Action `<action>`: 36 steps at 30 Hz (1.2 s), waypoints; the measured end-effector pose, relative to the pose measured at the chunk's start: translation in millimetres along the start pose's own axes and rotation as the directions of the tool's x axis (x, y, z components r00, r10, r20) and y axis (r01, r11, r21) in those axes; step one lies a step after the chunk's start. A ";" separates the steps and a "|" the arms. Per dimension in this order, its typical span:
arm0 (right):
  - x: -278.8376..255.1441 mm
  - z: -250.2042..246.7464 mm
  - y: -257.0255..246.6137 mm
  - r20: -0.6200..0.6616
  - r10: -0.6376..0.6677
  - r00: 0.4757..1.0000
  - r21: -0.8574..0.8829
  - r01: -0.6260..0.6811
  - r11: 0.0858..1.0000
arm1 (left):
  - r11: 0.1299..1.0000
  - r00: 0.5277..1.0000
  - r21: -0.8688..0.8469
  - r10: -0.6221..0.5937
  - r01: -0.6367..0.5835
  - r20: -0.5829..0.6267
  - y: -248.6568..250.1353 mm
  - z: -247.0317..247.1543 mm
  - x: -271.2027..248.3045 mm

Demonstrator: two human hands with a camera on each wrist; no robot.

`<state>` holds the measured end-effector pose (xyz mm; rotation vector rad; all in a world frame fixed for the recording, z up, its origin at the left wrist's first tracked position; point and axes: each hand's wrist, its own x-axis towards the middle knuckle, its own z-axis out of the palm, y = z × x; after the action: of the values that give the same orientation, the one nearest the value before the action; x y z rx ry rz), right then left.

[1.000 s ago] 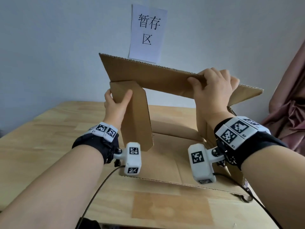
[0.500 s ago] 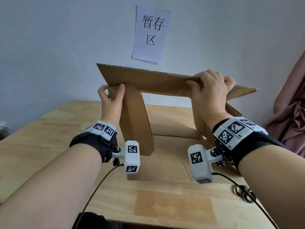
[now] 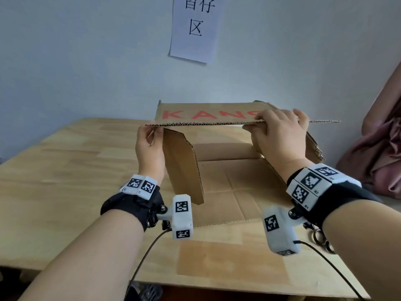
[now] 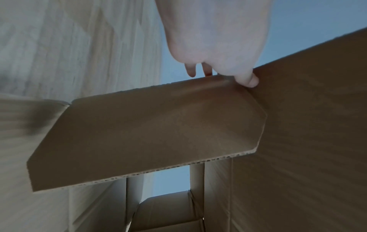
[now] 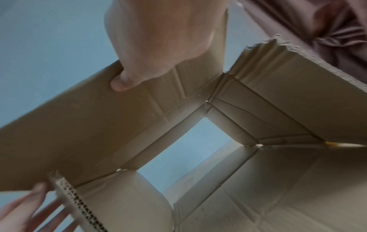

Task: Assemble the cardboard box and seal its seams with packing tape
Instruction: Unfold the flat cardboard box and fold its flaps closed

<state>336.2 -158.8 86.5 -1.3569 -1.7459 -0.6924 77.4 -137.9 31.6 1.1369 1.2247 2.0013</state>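
Note:
A brown cardboard box (image 3: 208,115) with red letters lies on its side on the wooden table (image 3: 65,170), open at both ends, its flaps spread. My left hand (image 3: 149,146) pinches the top left corner where the top panel meets a hanging side flap (image 3: 184,168); the left wrist view shows the thumb on the flap (image 4: 158,133) and the left hand (image 4: 218,39) above it. My right hand (image 3: 280,135) grips the front edge of the top panel near its right end; the right hand (image 5: 158,39) has its thumb pressed under the panel (image 5: 89,125). No tape is in view.
A bottom flap (image 3: 234,192) lies flat on the table toward me. Scissors (image 3: 321,237) rest at the table's right edge under my right wrist. A paper sign (image 3: 195,27) hangs on the wall behind. Pink fabric (image 3: 377,159) is bunched at the right.
The box's top panel has dropped from a steep tilt to nearly level, showing its red lettering. Both hands came down with it, keeping their hold.

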 end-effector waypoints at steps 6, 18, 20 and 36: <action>27.6 12.4 -30.7 -0.113 -0.147 0.983 -0.090 0.138 0.986 | 1.000 0.986 0.004 0.028 -0.029 0.165 0.1 17.4 -3.3; 30.4 9.6 -36.5 -0.167 -0.179 0.969 -0.062 0.171 0.983 | 0.914 0.973 0.391 0.019 -0.110 0.230 -20.6 18.2 13.8; 29.0 9.3 -36.3 -0.175 -0.183 0.967 -0.058 0.175 0.983 | 0.882 0.978 0.455 0.029 -0.122 0.205 -22.0 20.5 13.9; 39.1 -3.5 -79.9 0.225 -0.153 0.962 0.077 0.139 0.987 | 0.153 0.740 0.751 0.380 -0.642 0.555 95.6 -4.4 6.6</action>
<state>256.4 -163.2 125.7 -1.3187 -2.0511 -0.5736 69.3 -177.8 118.5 2.6160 2.1399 1.2794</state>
